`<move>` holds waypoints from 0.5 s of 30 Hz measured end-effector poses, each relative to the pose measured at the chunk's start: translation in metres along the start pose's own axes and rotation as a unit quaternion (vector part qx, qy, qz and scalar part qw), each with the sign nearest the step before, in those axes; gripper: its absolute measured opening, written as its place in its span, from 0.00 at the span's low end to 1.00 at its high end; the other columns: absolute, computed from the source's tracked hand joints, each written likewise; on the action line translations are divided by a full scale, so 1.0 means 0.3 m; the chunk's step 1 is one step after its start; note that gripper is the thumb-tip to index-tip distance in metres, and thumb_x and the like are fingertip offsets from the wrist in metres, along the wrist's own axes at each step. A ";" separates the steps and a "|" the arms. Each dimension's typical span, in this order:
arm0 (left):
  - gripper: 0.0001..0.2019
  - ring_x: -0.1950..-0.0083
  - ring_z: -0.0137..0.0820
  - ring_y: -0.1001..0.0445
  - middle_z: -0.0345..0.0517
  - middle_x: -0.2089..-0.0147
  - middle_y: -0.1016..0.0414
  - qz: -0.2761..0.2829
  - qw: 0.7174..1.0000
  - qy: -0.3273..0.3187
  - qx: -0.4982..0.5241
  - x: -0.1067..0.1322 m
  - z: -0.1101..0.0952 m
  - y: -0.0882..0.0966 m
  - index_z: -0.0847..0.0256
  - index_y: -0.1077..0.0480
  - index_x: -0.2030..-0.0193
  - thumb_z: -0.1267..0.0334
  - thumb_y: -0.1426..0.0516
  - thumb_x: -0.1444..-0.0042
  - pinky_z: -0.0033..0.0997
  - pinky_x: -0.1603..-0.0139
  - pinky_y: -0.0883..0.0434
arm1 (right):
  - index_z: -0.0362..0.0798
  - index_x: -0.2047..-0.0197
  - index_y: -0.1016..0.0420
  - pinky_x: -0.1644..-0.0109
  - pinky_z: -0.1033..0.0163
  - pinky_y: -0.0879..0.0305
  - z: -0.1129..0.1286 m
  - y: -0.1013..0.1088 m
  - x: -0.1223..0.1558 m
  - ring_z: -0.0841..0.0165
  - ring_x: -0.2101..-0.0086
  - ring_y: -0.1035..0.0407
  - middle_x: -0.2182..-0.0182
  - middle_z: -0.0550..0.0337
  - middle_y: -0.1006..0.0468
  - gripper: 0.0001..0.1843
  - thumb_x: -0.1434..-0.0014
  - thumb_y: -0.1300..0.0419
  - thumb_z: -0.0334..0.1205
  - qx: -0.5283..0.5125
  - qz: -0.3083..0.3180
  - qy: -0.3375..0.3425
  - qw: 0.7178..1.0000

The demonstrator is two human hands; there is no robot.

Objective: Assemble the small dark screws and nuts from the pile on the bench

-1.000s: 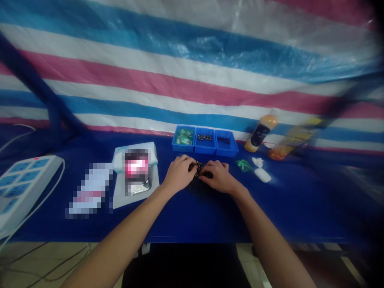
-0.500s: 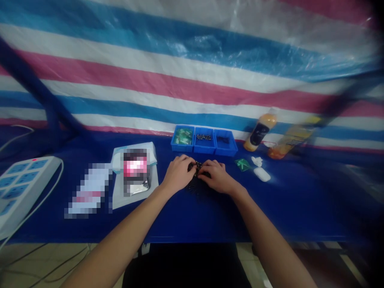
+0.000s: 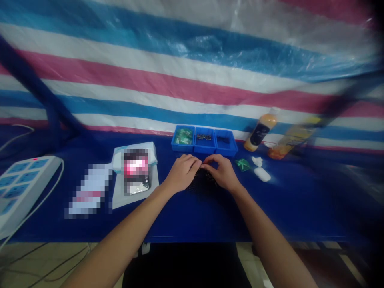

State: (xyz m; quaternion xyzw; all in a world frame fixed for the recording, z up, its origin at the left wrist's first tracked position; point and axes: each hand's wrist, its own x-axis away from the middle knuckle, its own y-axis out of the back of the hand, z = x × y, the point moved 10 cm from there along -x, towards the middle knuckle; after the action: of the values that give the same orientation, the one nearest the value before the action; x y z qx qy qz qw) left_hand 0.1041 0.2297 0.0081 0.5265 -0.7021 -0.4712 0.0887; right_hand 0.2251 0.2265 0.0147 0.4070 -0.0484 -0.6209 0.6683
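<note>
My left hand (image 3: 181, 173) and my right hand (image 3: 221, 172) rest close together on the blue table (image 3: 192, 216), fingertips nearly touching. Both are curled in a pinch over a pile of small black parts (image 3: 201, 185) that lies between and under them. What the fingers grip is too small to make out. Just behind the hands stand three joined blue bins (image 3: 205, 141): the left one holds green packets, the middle one small dark metal parts, the right one dark pieces.
A green packet (image 3: 243, 164) and a white case (image 3: 262, 174) lie to the right. Two orange bottles (image 3: 259, 133) stand at the back right. A phone on white paper (image 3: 136, 176) sits left, a power strip (image 3: 21, 186) at far left. A striped tarp hangs behind.
Both hands have lifted their fingertips up and toward each other above the black pile; earlier they pressed flatter on a black piece held between them.
</note>
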 end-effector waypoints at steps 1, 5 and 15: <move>0.19 0.56 0.35 0.31 0.43 0.60 0.26 0.004 1.000 -0.007 0.004 0.000 -0.006 -0.002 0.58 0.27 0.62 0.57 0.57 0.31 0.39 0.52 0.36 | 0.51 0.63 0.23 0.54 0.61 0.37 0.007 0.004 0.000 0.66 0.62 0.30 0.66 0.60 0.21 0.08 0.39 0.39 0.45 -0.006 -0.005 0.009 1.000; 0.16 0.57 0.35 0.31 0.44 0.62 0.26 -0.001 1.000 -0.017 0.001 0.000 -0.006 -0.002 0.58 0.28 0.60 0.58 0.55 0.32 0.39 0.53 0.35 | 0.53 0.62 0.21 0.51 0.60 0.37 0.022 -0.006 0.001 0.67 0.62 0.28 0.63 0.61 0.19 0.07 0.37 0.41 0.41 -0.015 0.008 0.020 1.000; 0.11 0.60 0.34 0.31 0.42 0.65 0.27 -0.014 1.000 -0.009 0.010 -0.004 0.008 0.005 0.58 0.30 0.64 0.63 0.52 0.34 0.37 0.56 0.35 | 0.52 0.55 0.23 0.53 0.59 0.34 -0.010 0.001 0.004 0.65 0.61 0.27 0.63 0.59 0.19 0.13 0.41 0.37 0.47 -0.040 -0.007 -0.019 0.999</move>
State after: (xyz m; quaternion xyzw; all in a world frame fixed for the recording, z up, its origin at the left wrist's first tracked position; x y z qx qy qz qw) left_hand 0.1023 0.2320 0.0085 0.5327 -0.7000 -0.4704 0.0705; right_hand 0.2274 0.2270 0.0125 0.3686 -0.0332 -0.6344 0.6786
